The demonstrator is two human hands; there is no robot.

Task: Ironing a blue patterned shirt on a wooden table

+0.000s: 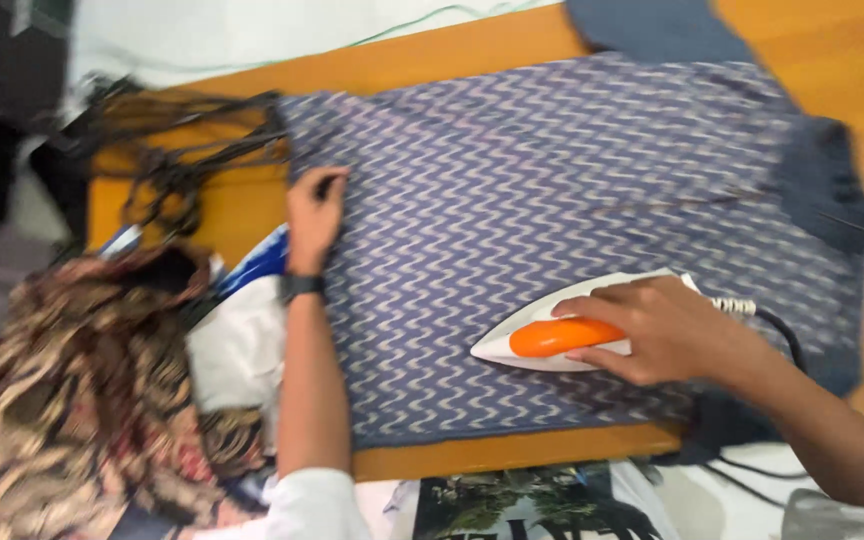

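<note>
Two hands on the job: your right hand (667,330) is wrapped around the orange handle of the white iron (562,335), fingers curled shut over it, so the flat base sits on the cloth with its pointed nose aimed toward your left. Your left hand (314,215) lies flat and open on the left edge of the blue zigzag shirt (552,200), gripping nothing, just pressing down, probably to keep the fabric taut and steady under the iron. The shirt is spread out across the wooden board (512,450), its dark collar (827,185) off to the right. The iron rests on the lower right part of the shirt, well apart from your left hand. Its cord (777,330) trails away behind your right wrist, clear of the cloth. A black watch (302,287) sits on your left wrist, and a heap of patterned brown cloth (82,390) lies just beside your left forearm, off the board
</note>
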